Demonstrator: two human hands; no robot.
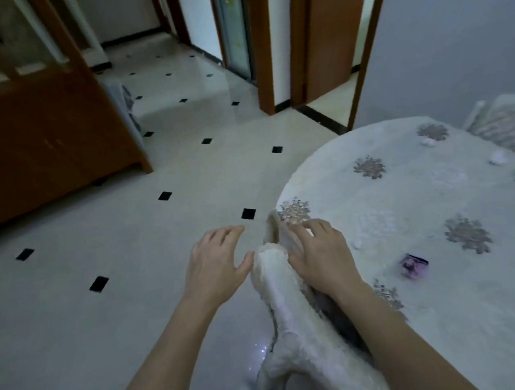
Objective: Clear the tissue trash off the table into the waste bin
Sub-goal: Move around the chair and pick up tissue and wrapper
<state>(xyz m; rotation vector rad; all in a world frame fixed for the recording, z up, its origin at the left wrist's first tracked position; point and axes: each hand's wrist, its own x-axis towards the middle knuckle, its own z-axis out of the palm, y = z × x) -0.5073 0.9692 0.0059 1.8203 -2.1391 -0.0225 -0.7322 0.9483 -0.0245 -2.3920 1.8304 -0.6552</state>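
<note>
Left hand (215, 266) spread open, right hand (320, 257) flat on tablecloth (401, 201), perhaps touching a tissue scrap (294, 221)

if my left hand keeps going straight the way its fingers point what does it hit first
Nothing, as far as it shows: the left hand points ahead over open floor. The table lies off to its right, though depth is unclear.

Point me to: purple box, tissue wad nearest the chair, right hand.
purple box (414, 265), head view, middle of its top face.
tissue wad (498, 157), head view, centre of the white clump.
right hand (322, 257), head view, back of the hand.
</note>
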